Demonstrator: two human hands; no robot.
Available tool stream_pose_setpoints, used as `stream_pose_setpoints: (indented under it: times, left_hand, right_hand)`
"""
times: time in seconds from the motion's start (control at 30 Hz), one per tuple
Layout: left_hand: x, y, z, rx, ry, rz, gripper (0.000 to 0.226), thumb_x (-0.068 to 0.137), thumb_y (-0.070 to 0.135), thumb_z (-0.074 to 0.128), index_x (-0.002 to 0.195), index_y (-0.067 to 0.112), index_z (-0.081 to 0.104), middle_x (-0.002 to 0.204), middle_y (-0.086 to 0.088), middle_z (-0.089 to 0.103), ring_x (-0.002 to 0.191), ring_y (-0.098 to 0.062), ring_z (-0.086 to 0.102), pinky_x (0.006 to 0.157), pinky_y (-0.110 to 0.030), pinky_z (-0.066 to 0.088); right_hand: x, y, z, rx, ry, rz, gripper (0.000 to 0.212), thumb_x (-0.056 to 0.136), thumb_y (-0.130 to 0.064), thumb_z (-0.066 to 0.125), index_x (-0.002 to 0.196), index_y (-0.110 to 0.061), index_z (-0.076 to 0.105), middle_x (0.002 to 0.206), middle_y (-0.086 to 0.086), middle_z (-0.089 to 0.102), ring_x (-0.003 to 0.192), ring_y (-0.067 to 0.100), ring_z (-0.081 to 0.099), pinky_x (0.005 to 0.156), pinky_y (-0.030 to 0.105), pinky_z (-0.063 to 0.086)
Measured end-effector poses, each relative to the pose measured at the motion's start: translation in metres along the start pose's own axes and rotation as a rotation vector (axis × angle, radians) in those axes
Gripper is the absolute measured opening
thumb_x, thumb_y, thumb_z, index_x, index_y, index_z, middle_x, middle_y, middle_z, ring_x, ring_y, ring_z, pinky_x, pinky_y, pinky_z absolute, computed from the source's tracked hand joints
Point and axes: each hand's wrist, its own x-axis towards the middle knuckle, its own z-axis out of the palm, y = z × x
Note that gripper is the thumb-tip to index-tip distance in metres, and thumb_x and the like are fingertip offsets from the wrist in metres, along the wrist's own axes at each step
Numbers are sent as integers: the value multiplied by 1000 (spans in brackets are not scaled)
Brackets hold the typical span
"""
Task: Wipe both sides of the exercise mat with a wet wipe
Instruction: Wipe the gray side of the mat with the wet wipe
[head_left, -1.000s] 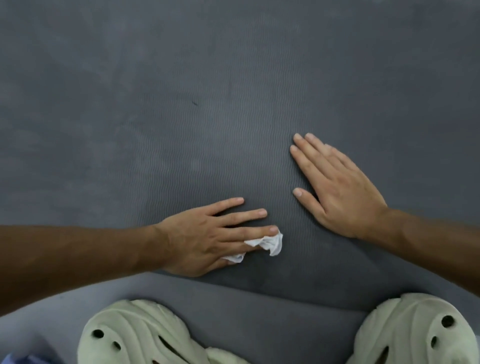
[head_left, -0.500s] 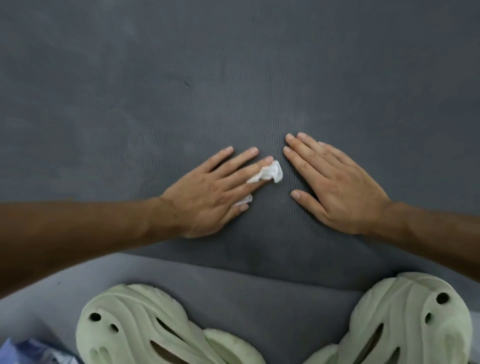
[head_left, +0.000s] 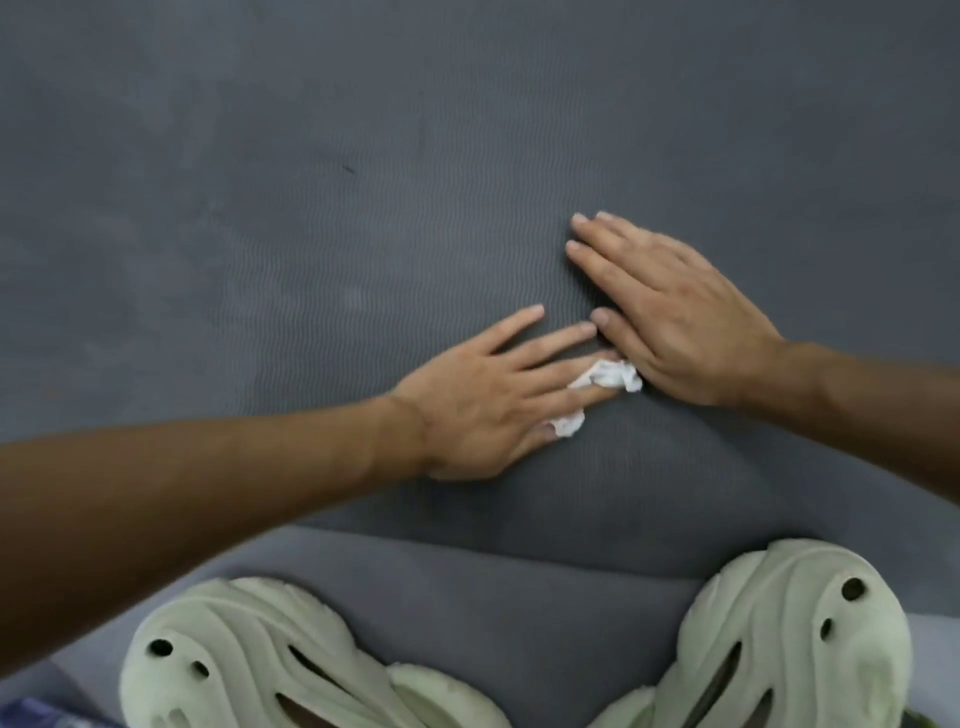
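Wet wipe (head_left: 608, 376): crumpled on the exercise mat (head_left: 363, 208), pressed under my left hand (head_left: 483, 410), just beside my right hand (head_left: 685, 332).
Hands: both flat, fingers straight, gripping nothing.
Hidden: part of the wipe beneath my fingers.

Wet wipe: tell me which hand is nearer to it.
Left. The left hand presses the wet wipe under its straight fingers; the right hand lies flat on the mat just beside the wipe's right end.
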Motion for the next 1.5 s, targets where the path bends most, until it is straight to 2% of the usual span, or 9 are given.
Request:
stream_pose_setpoints:
  times: [0.2,0.4,0.6,0.7,0.77,0.93,1.13,1.3,1.5]
  left_hand:
    - [24,-74,-21,42,-56,-192,62,108,47,6,165,25,-6,174,3,0,160,-20,-9,129,-49,-2]
    - [48,-100,-33,-86,-55,-435,66,108,49,22,165,31,-8,173,13,-9,159,-18,-14,127,-52,-8]
    - [62,-94,-54,-582,128,-513,85,93,52,51,165,26,15,172,3,15,158,-13,1,128,-40,2]
    - [67,-96,-68,-948,201,-616,82,84,42,52,162,33,29,165,5,30,152,-13,19,125,-34,15]
    - [70,-95,-76,-1251,238,-666,83,78,39,53,159,38,35,164,8,35,149,-10,30,127,-39,20]
    - [76,-88,-85,-1634,337,-718,84,79,32,47,161,35,30,162,6,41,142,-15,49,115,-30,40]
    - [75,-89,-87,-1690,552,-934,58,102,6,60,154,21,41,130,-6,69,110,-18,73,92,-34,61]
    - [70,-97,-90,-1727,538,-1043,29,96,3,69,124,8,66,114,-9,75,99,-17,76,82,-28,62]
    - [70,-101,-85,-1732,598,-1112,11,99,1,63,100,9,69,102,-8,74,89,-16,74,72,-22,59]
  right_hand:
    - [1,39,-14,22,64,261,71,105,-49,29,161,-7,30,172,8,19,159,24,15,127,44,18]
    - [16,40,-20,95,82,316,70,103,-51,32,156,-6,40,169,11,28,157,26,22,126,49,24]
    - [49,8,-37,339,200,296,45,102,-39,48,137,-15,62,143,2,59,134,20,53,112,40,43]
    - [68,-5,-44,685,267,464,28,102,-31,59,126,-22,69,117,-9,73,107,6,67,99,26,51]
    - [80,-10,-50,974,308,615,22,100,-33,64,119,-24,71,104,-8,77,93,8,73,89,31,58]
    - [91,-15,-65,1297,292,770,21,95,-20,76,113,-15,68,101,4,79,87,14,77,72,26,58]
    - [89,-12,-69,1256,223,749,13,92,-9,76,99,-17,69,92,7,75,70,8,70,59,21,52]
    - [85,-7,-65,1208,137,706,10,89,-14,80,90,-19,72,81,2,72,70,9,67,66,26,53]
    - [80,4,-61,1227,204,739,13,97,-16,71,85,-18,74,85,2,74,79,15,69,80,38,59]
